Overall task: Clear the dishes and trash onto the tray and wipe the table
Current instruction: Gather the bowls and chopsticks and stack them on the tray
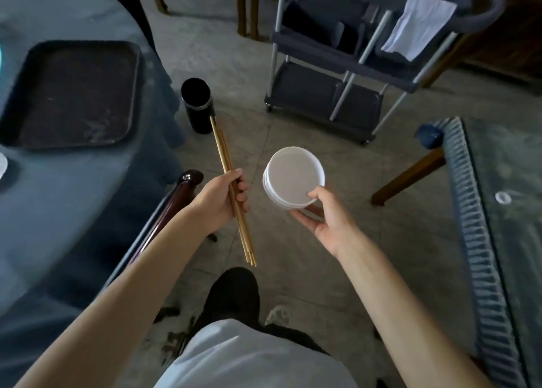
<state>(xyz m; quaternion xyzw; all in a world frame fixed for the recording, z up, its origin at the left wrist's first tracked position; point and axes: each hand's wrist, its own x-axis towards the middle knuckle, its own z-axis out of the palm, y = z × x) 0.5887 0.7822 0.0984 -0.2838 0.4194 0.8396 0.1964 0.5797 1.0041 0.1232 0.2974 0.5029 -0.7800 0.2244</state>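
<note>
Round table under grey-blue cloth [58, 200] at left, carrying dark brown rectangular plastic tray [70, 94] near its right edge. Grey wheeled service cart [337, 94] beyond, white cloth [419, 25] draped over its handle. Stack of white round bowls [293, 182] gripped by right hand [322, 217] above floor. Bundle of bamboo chopsticks [231, 188] clenched in left hand [223, 200].

Grey tiled floor [293, 255] in dim light; a grey cart [337, 65] stands beside wooden chair legs [246, 9].

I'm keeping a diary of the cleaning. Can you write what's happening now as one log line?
left hand: grips chopsticks | right hand: holds stacked white dishes | tray: on table, nothing on it | cart: ahead
</note>
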